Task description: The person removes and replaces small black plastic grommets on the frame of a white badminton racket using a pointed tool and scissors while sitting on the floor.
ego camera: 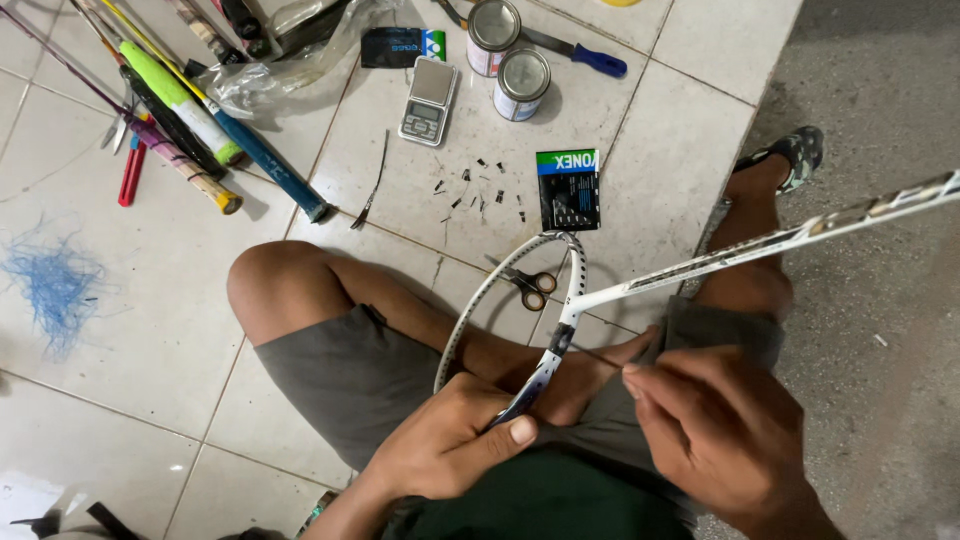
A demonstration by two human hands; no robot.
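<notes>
The white unstrung badminton racket frame [560,300] is held over the lap, its lower rim clamped between thumb and curled fingers of the left hand [455,440]. A thin tool or string end, too small to identify, is pinched in the closed right hand [715,430] at the rim. The frame is best kept steady against the leg, with the orange-handled scissors [528,285] lying on the tiled floor [180,300] beneath.

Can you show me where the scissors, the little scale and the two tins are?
scissors [530,284], head view, on the orange handles.
scale [429,100], head view, middle of its body.
tins [522,83], head view, lid of the nearer tin.
</notes>
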